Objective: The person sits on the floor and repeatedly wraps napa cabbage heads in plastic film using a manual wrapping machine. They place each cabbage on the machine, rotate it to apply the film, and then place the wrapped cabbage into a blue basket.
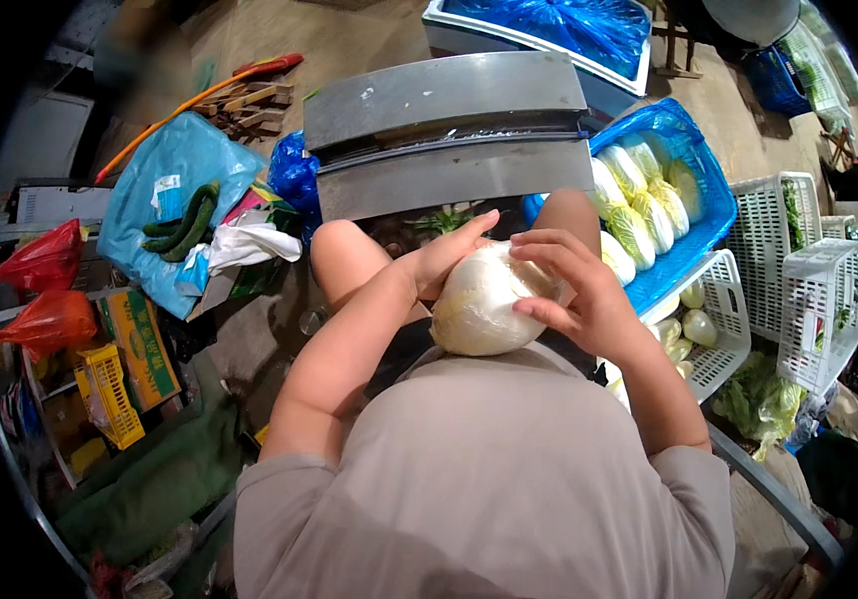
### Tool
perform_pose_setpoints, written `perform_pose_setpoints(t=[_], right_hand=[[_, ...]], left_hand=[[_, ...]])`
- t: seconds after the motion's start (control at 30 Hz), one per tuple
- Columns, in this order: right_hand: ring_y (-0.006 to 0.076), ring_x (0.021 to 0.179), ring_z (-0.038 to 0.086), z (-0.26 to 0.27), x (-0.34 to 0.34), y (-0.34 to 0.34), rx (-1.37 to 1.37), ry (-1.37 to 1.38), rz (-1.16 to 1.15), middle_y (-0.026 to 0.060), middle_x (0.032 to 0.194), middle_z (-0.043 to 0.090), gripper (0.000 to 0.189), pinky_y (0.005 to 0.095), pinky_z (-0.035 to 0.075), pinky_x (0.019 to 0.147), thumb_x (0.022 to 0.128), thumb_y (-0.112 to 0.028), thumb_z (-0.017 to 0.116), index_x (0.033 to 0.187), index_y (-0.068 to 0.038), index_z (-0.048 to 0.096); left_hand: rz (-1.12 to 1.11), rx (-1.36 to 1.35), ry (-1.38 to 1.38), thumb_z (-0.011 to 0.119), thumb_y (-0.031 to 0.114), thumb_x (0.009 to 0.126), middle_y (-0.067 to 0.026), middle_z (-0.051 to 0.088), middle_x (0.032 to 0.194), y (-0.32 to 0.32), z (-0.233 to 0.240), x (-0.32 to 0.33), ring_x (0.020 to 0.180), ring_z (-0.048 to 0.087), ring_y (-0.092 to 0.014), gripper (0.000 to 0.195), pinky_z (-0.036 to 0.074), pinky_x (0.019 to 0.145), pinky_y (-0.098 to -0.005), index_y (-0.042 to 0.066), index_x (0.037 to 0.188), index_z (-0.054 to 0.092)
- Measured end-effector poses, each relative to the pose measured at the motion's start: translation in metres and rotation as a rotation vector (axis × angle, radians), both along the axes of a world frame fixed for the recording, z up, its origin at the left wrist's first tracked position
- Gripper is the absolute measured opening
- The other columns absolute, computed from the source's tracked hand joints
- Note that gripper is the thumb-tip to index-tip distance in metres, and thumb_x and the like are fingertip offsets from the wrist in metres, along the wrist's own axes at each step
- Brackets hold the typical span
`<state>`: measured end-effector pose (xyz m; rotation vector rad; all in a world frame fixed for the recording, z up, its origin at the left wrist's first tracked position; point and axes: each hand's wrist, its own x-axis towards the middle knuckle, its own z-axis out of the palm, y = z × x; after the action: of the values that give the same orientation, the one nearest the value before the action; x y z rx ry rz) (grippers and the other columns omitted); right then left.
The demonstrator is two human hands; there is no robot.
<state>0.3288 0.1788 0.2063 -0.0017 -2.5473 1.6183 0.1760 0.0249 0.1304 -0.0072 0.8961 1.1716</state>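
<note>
A pale napa cabbage (pixel 478 311), wrapped in shiny clear plastic film, rests in my lap against my shirt. My left hand (pixel 440 258) supports its far left side, with part of the fingers hidden behind it. Over its right end curls my right hand (pixel 579 288), fingers on top and thumb on the near side. Just beyond my knees stands a stainless-steel wrapping table (pixel 451 180), with a dark slot and strips of film across its middle.
On the right, several napa cabbages (pixel 650 217) fill a blue-lined crate (pixel 706 187). White plastic baskets (pixel 762 254) stand beyond it. Cucumbers (pixel 189 224) lie on a light-blue plastic sheet (pixel 133 247) at left. A blue-lined foam box (pixel 534 56) stands behind the table.
</note>
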Motion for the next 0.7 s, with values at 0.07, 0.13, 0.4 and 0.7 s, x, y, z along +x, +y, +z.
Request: perform_pose_setpoints(t=[0.07,0.13,0.4,0.7], right_hand=[[0.0312,0.105,0.062,-0.001,0.002,0.009,0.105,0.025,-0.053,0.0131,0.116,0.063,0.034,0.0380,0.051,0.089,0.083,-0.015,0.079,0.111,-0.002,0.065],[0.0272,0.095,0.064,-0.004,0.005,0.013,0.118,0.015,-0.099,0.0100,0.101,0.065,0.018,0.0368,0.052,0.081,0.083,-0.009,0.077,0.098,-0.002,0.068],[0.0161,0.080,0.058,0.000,0.010,0.016,0.008,-0.143,-0.181,0.0057,0.089,0.061,0.018,0.0283,0.045,0.071,0.088,-0.012,0.074,0.103,-0.004,0.067],[0.0180,0.079,0.057,-0.010,-0.003,0.010,0.031,-0.239,-0.188,0.0078,0.090,0.060,0.017,0.0307,0.046,0.072,0.093,-0.017,0.069,0.096,-0.002,0.063]], left_hand=[[0.003,-0.030,-0.030,0.033,0.064,0.101,-0.0136,0.071,0.112,0.004,0.003,-0.002,0.093,0.071,-0.020,0.074,0.058,0.085,-0.0336,0.000,0.123,0.062],[-0.003,-0.063,-0.020,0.033,0.064,0.100,-0.0141,0.070,0.114,0.006,0.000,-0.004,0.095,0.071,-0.020,0.075,0.057,0.086,-0.0338,0.000,0.125,0.061],[-0.014,-0.072,-0.044,0.034,0.064,0.101,-0.0148,0.069,0.119,0.010,-0.008,-0.003,0.101,0.070,-0.021,0.074,0.055,0.091,-0.0380,0.001,0.129,0.061],[-0.143,-0.113,0.102,0.036,0.070,0.097,-0.0126,0.070,0.112,0.015,-0.026,-0.002,0.092,0.071,-0.022,0.074,0.058,0.084,-0.0373,0.006,0.123,0.064]])
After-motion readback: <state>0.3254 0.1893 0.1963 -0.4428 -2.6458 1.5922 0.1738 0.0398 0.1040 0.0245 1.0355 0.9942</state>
